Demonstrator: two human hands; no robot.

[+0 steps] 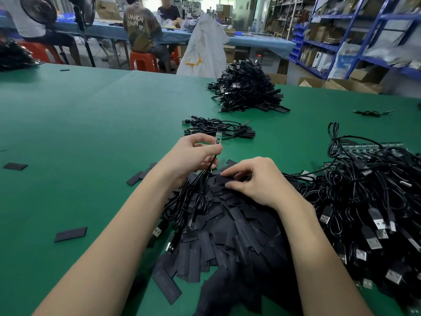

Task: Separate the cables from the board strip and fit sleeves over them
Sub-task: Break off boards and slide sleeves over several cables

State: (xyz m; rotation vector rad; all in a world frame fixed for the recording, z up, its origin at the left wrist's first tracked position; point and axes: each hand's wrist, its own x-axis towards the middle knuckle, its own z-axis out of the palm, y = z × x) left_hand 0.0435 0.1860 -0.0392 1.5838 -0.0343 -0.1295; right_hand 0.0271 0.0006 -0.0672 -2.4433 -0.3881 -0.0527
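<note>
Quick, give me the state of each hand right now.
Left hand: pinching a cable just below its small board.
Right hand: fingers curled, picking at a sleeve on the sleeve pile.

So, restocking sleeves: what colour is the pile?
Black, clearest in the head view.

Two bare forearms enter from the bottom edge, with no sleeve, watch, band or glove showing anywhere along them. The left hand (193,153) and right hand (257,179) are bare too, with no rings on the fingers that show. The nails are short and unpainted. Nothing worn reaches into view below the elbows
</note>
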